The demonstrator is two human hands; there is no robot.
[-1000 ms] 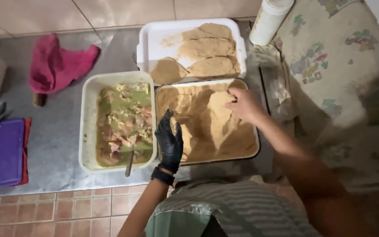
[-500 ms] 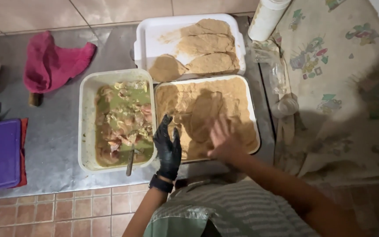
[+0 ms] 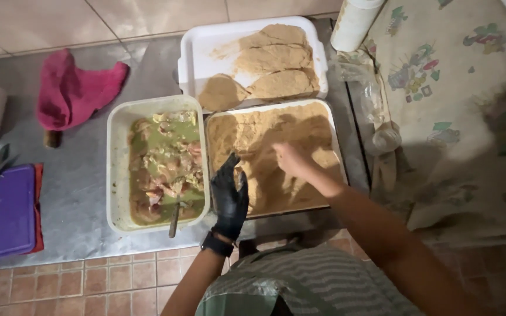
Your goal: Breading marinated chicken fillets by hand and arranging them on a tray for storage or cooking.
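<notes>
My grip was released on both sides: my bare right hand (image 3: 291, 164) lay flat, fingers spread, pressing into the breadcrumbs in the crumb tray (image 3: 335, 137), while my black-gloved left hand (image 3: 229, 190) hovered with fingers loosely splayed over that tray's near left corner, clasping nothing. Whether a cutlet lay under my right palm I could not tell; crumbs hid whatever was there. The crumb tray sat directly ahead of me on the steel counter (image 3: 77, 193), its long axis running left to right, and my right hand was the one deeper in it, near its middle. Just left of my gloved hand, touching the crumb tray's side, stood the marinade tray (image 3: 117, 169), filled with raw meat pieces in a greenish liquid, a utensil handle (image 3: 174, 217) leaning at its near edge. My left hand was clearly the nearer one to that meat. Beyond the crumb tray, away from me, the white tray (image 3: 191, 55) held four breaded cutlets (image 3: 276, 58) lying side by side. A pink cloth (image 3: 71, 90) lay crumpled at far left, a purple board (image 3: 4, 213) at the counter's edge.
</notes>
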